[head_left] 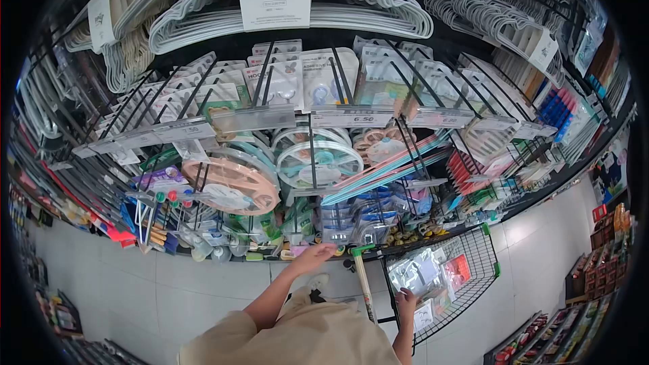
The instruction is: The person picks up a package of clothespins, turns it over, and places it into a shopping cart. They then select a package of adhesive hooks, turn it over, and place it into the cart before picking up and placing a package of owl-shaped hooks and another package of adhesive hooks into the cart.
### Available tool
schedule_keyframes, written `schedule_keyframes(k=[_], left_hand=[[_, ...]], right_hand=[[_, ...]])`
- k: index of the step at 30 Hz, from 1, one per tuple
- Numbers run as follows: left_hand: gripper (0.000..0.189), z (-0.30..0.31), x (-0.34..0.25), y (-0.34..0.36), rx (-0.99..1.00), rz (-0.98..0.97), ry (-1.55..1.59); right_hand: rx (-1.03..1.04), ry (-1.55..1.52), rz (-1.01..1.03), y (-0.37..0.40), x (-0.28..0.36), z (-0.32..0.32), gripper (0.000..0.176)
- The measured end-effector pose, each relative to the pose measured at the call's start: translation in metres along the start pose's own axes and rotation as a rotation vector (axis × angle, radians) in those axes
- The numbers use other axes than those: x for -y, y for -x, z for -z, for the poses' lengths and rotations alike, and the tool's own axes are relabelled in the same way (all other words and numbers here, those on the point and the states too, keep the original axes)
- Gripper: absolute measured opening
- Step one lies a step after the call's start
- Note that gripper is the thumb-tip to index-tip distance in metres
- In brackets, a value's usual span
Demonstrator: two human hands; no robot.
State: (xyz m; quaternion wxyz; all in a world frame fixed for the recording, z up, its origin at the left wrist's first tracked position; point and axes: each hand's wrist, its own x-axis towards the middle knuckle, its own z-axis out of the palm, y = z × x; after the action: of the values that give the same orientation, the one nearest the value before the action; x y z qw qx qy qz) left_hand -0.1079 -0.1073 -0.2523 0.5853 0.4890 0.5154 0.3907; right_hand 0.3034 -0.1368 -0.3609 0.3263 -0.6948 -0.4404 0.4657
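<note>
Below the rack's lower hooks, my left hand (315, 257) is reaching out, its fingers loosely extended and nothing visible in them. Its fingertips are close beneath the hanging blue packs (337, 220); whether they touch is unclear. My right hand (406, 301) is at the near left side of the wire cart (488, 257), with its fingers closed on the lower edge of a clear plastic packet (414, 273). A red packet (458, 270) and a small white card pack (424, 315) lie in the cart.
Ahead stands the hook rack with price rails (351, 119), peach round racks (233, 186) and adhesive hook packs (331, 78). White hangers (291, 23) hang above. The cart's green-ended handle (364, 277) is between my arms. Stocked shelves (551, 331) stand at the lower right.
</note>
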Motion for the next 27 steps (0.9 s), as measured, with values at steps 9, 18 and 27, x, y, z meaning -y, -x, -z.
schedule_keyframes(k=[9,18,27], left_hand=[[0.026,0.040,-0.060,0.027,-0.509,-0.129,0.317],[0.023,0.058,-0.128,0.049,-0.922,-0.515,0.444],[0.029,0.075,-0.163,0.049,-0.898,-0.640,0.484]], right_hand=[[0.143,0.377,0.128,-0.006,-0.024,-0.018,0.040],[0.137,0.428,0.185,-0.002,-0.014,-0.019,0.039],[0.147,0.603,0.189,0.007,0.003,-0.019,0.046]])
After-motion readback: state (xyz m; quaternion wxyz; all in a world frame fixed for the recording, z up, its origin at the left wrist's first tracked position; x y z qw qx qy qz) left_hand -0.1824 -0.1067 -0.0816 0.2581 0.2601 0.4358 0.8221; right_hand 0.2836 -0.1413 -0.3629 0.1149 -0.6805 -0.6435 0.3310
